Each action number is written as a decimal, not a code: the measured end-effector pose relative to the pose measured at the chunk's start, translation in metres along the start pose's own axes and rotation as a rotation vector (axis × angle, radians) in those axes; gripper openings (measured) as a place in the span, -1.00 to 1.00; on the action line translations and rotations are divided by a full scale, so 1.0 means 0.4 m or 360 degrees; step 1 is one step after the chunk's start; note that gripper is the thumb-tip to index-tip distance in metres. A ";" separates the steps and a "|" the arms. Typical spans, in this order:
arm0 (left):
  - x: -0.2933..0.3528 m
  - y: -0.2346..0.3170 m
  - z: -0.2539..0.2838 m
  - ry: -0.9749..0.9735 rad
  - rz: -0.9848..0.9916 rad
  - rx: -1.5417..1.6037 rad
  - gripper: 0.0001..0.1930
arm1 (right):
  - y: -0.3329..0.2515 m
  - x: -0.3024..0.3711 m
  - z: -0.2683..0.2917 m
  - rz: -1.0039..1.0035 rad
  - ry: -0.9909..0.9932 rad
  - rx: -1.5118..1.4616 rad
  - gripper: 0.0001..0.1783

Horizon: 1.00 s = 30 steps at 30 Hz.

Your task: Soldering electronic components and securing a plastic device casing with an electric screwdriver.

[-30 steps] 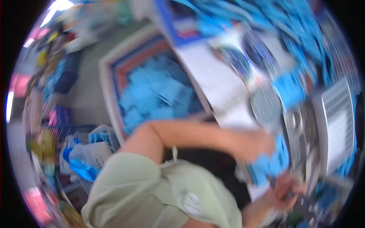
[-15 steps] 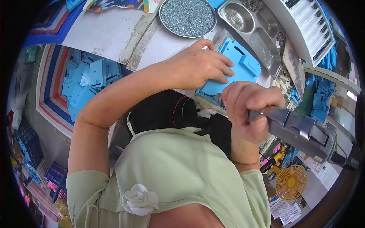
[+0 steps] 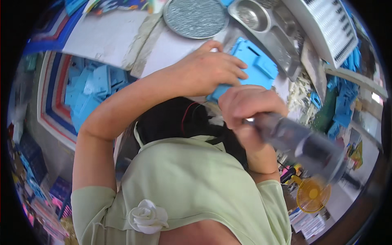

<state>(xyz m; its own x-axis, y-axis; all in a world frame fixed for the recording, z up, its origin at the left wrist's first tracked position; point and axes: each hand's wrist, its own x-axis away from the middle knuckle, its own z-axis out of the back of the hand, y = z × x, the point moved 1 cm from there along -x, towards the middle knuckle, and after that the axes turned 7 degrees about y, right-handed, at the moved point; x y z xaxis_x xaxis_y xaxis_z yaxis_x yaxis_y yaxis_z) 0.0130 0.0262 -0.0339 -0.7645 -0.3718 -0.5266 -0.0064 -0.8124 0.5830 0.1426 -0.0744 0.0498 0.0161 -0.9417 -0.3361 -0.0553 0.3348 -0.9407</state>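
My left hand lies over a light blue plastic casing panel and grips its near left side, with the fingers bent across its surface. The panel has a slot and a raised block. My right hand is closed around a grey electric screwdriver, blurred by motion. The tool's tip is hidden behind my right hand, close to the panel's near edge, so I cannot tell whether it touches. Thin red wire shows below the panel, over dark cloth.
A round dish of screws stands beyond my left hand. At its right are a metal compartment tray and a white box with rows of black parts. Blue panels fill a striped bag at left. A yellow fan stands at lower right.
My right hand and the screwdriver have shifted left and slightly toward me, and the tool has swung lower. The left hand still holds the panel. The whole view has shifted slightly.
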 end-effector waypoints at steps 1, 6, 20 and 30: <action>0.002 0.006 0.010 -0.0007 0.0022 -0.0013 -0.73 | -0.019 -0.005 0.037 0.0044 0.0045 -0.0040 -0.70; -0.055 0.050 0.001 0.0044 0.0092 -0.0051 -0.62 | -0.107 0.000 0.263 0.0447 0.0339 -0.0202 -0.82; -0.124 0.089 -0.065 -0.0144 0.0073 -0.0389 -0.64 | 0.030 0.011 0.327 0.0388 0.0660 0.0134 -0.88; -0.127 0.074 -0.080 -0.0097 -0.0005 -0.0327 -0.64 | -0.017 0.101 0.256 0.0105 0.0672 -0.0002 -0.81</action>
<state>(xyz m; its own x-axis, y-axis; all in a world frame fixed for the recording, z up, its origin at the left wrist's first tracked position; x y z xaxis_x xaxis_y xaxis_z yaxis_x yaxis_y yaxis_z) 0.0722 0.0065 -0.0098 -0.8023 -0.3465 -0.4860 0.1181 -0.8903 0.4398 0.2458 -0.1113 0.0379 -0.3975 -0.8495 -0.3468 -0.0435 0.3950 -0.9176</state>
